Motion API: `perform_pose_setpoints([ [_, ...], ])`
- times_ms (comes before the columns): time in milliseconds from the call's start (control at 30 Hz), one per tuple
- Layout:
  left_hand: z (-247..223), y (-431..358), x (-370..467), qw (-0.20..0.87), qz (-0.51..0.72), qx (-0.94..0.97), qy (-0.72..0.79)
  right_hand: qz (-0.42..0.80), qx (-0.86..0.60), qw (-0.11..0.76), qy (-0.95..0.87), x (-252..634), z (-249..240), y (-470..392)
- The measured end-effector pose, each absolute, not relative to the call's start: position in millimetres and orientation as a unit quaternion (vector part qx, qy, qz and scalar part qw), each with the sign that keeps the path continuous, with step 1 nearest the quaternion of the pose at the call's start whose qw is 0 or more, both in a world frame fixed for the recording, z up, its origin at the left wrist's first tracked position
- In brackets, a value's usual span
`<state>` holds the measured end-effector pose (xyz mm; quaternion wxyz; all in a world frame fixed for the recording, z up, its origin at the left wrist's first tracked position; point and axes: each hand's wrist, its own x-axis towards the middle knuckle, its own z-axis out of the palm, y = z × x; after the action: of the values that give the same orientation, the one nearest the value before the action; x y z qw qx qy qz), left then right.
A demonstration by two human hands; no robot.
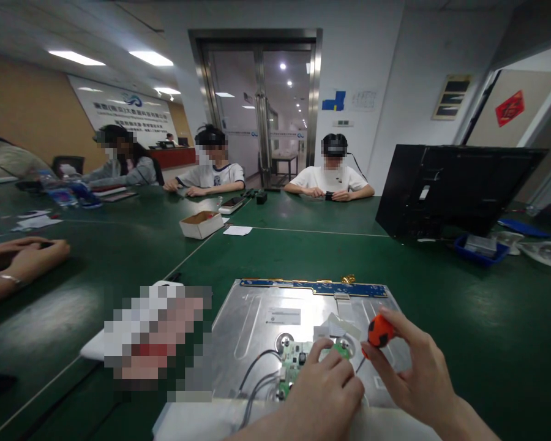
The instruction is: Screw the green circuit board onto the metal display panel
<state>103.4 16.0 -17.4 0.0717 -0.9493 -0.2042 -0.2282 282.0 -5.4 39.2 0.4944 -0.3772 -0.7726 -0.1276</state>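
A metal-backed display panel (252, 331) lies in front of me, with a long blue circuit strip (312, 288) along its far edge. On the panel sits a green circuit board (290, 361) with cables running from its left side. My left hand (324, 383) is closed over this board, fingers curled onto it; the fingertips are partly hidden. In my right hand (416, 367) is a screwdriver (380, 331) with an orange and black ball-shaped handle, pinched between thumb and fingers. Its thin shaft slants down towards the board's right side, and its tip is hidden behind my left hand.
Left of the panel lies a blurred-out white and red object (165, 331). A small open box (202, 225) stands farther off, near a paper slip (237, 231). At right are a black monitor (454, 190) and a blue tray (481, 250). Co-workers sit around the green table (330, 251).
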Motion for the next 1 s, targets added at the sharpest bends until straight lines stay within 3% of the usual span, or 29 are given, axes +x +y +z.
perform_pose_setpoints([
  [367,-17,16,103,0.073,-0.232,-0.947,-0.208,-0.126,-0.374,0.495,-0.774,282,40,-5],
  [700,-15,16,102,0.072,-0.217,-0.949,-0.216,-0.158,-0.416,0.545,-0.711,298,3,-9],
  [1000,-20,18,103,0.058,-0.219,-0.948,-0.222,-0.120,-0.414,0.558,-0.709,296,1,-11],
])
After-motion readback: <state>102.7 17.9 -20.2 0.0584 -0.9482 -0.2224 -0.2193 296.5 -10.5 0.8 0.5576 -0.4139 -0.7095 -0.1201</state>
